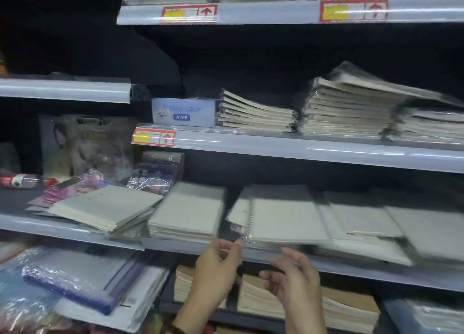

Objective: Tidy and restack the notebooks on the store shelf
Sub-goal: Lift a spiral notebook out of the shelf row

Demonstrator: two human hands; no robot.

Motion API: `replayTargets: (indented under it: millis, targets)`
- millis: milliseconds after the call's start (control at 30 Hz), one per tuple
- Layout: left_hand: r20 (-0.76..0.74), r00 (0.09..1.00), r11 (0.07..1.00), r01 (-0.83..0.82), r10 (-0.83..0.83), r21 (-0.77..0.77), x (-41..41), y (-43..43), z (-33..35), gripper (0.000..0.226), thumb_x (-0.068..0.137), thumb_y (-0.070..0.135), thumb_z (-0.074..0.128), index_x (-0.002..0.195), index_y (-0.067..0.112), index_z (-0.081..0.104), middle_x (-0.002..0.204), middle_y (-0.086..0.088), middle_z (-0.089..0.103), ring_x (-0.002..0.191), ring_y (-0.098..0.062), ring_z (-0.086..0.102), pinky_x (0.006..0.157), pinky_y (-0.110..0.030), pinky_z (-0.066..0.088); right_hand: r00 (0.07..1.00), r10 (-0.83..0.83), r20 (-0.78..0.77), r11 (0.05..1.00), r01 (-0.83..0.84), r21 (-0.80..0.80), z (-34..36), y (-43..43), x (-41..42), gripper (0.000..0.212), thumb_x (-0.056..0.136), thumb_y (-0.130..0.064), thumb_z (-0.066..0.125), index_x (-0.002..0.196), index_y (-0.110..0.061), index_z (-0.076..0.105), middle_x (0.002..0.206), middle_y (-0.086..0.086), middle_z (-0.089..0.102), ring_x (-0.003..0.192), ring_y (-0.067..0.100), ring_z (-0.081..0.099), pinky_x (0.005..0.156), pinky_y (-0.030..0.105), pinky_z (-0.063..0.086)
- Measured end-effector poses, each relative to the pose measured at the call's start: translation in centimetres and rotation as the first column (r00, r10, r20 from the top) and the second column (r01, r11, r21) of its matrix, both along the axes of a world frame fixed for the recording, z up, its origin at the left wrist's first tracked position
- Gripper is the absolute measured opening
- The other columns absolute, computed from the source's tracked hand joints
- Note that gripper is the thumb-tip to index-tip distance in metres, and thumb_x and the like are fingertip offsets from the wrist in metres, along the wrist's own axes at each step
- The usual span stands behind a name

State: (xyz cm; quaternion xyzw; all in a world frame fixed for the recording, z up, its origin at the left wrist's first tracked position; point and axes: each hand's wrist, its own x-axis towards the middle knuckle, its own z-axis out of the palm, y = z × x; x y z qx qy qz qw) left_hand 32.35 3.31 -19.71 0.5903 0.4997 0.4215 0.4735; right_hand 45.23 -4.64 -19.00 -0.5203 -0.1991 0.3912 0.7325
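A: Left hand (pixel 218 260), state to be entered.

B: Fingers are curled. A corner of the clear wrapper of the spiral notebook (pixel 288 218) is pinched between thumb and forefinger, just at the front rim of the middle shelf (pixel 364 271).

A: Right hand (pixel 291 276)?

B: It is held half open with loosely bent fingers, just in front of the same rim and beside the left hand. The frame is blurred there, so whether the wrapper is touched cannot be told.

A: Position of the spiral notebook?

B: It lies flat on the middle shelf with its wire binding to the left and its front edge at the rim. Further wrapped notebooks (pixel 364 223) are spread loosely to its right, overlapping.

A: Rest of that shelf?

B: A squared stack (pixel 188 213) is noted just left of the spiral notebook. Further left, a skewed notebook (pixel 105 208) is turned at an angle and rests partly on other items.

A: Other shelves?

B: On the upper shelf (pixel 276 146) a pale box (pixel 183 112) marked A7PP is seen, beside it a sagging pile (pixel 256 112), then a taller wrapped pile (pixel 351 107). Below the hands, brown-covered pads (pixel 346 306) are stacked.
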Motion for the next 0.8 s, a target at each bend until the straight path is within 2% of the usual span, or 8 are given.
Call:
replayTargets:
  millis: [67, 133, 267, 467, 567, 667, 733, 800]
  targets:
    - [0.148, 0.989, 0.987, 0.032, -0.008, -0.16, 1.7, -0.1, -0.1, 0.035, 0.099, 0.048, 0.067, 0.103, 0.013, 0.068, 0.082, -0.006, 0.081, 0.052, -0.021, 0.067, 0.048, -0.028, 0.046, 0.999, -0.047, -0.006, 0.999, 0.047, -0.01, 0.1, -1.0, 2.0, 0.023, 0.094, 0.006, 0.064, 0.112, -0.01, 0.063, 0.098, 0.029, 0.073, 0.057, 0.035, 0.067, 0.052, 0.031, 0.049]
    - [0.245, 0.97, 0.969, 0.06, 0.001, -0.24, 2.8, -0.2, 0.2, 0.039, 0.101, 0.048, 0.065, 0.108, 0.009, 0.066, 0.085, -0.011, 0.082, 0.05, -0.022, 0.064, 0.046, -0.026, 0.042, 0.998, -0.058, -0.007, 0.998, 0.058, -0.019, 0.2, -2.2, 3.5, 0.021, 0.096, 0.003, 0.063, 0.11, -0.013, 0.064, 0.103, 0.027, 0.073, 0.062, 0.037, 0.068, 0.056, 0.033, 0.049]
    - [0.356, 0.934, 0.947, 0.146, -0.036, -0.288, 4.7, -0.5, 1.6, 0.033, 0.104, 0.043, 0.062, 0.113, 0.011, 0.063, 0.093, -0.015, 0.082, 0.055, -0.02, 0.062, 0.052, -0.03, 0.044, 0.996, -0.086, -0.006, 0.996, 0.085, -0.017, 0.5, -3.7, 6.0, 0.016, 0.1, -0.005, 0.063, 0.115, -0.012, 0.062, 0.111, 0.026, 0.074, 0.068, 0.04, 0.072, 0.058, 0.037, 0.052]
    - [0.419, 0.908, 0.934, 0.17, -0.025, -0.313, 6.3, 0.0, 2.2, 0.018, 0.107, 0.02, 0.06, 0.119, 0.007, 0.06, 0.096, -0.018, 0.082, 0.065, -0.022, 0.072, 0.057, -0.031, 0.05, 0.999, -0.04, 0.005, 0.999, 0.04, -0.012, 1.4, -3.9, 7.1, 0.016, 0.101, -0.009, 0.063, 0.117, -0.008, 0.063, 0.115, 0.021, 0.075, 0.085, 0.05, 0.077, 0.067, 0.043, 0.058]
    - [0.422, 0.906, 0.953, 0.152, -0.029, -0.261, 6.5, 0.1, 2.0, 0.015, 0.106, 0.017, 0.061, 0.119, 0.008, 0.063, 0.094, -0.015, 0.08, 0.067, -0.02, 0.074, 0.057, -0.03, 0.053, 0.998, -0.064, -0.001, 0.998, 0.064, 0.013, 1.7, -3.5, 6.9, 0.017, 0.099, -0.008, 0.066, 0.116, -0.005, 0.062, 0.113, 0.021, 0.075, 0.082, 0.046, 0.079, 0.071, 0.046, 0.061]
    - [0.365, 0.928, 0.983, 0.129, -0.073, -0.133, 6.1, -0.1, 1.6, 0.015, 0.107, 0.015, 0.058, 0.117, 0.009, 0.067, 0.086, -0.014, 0.077, 0.058, -0.016, 0.064, 0.05, -0.029, 0.046, 0.991, -0.133, -0.025, 0.989, 0.134, 0.063, 1.5, -3.1, 6.5, 0.012, 0.098, -0.004, 0.067, 0.109, -0.001, 0.063, 0.107, 0.025, 0.076, 0.078, 0.042, 0.08, 0.074, 0.047, 0.062]
    - [0.351, 0.934, 0.992, 0.1, -0.068, -0.073, 5.7, -0.4, 1.6, 0.013, 0.107, 0.014, 0.057, 0.113, 0.009, 0.068, 0.093, -0.025, 0.076, 0.054, -0.016, 0.059, 0.047, -0.028, 0.043, 0.986, -0.161, -0.038, 0.983, 0.163, 0.082, 1.1, -2.7, 6.0, 0.013, 0.1, -0.003, 0.066, 0.111, 0.003, 0.063, 0.103, 0.027, 0.077, 0.077, 0.038, 0.081, 0.071, 0.044, 0.062]
    - [0.371, 0.926, 0.995, 0.095, -0.075, -0.037, 5.3, -0.8, 1.5, 0.012, 0.108, 0.014, 0.057, 0.111, 0.011, 0.068, 0.094, -0.025, 0.076, 0.052, -0.016, 0.058, 0.045, -0.028, 0.041, 0.983, -0.176, -0.052, 0.979, 0.18, 0.099, 0.7, -2.2, 5.2, 0.024, 0.102, -0.006, 0.065, 0.121, 0.007, 0.06, 0.098, 0.027, 0.077, 0.077, 0.037, 0.081, 0.065, 0.039, 0.063]
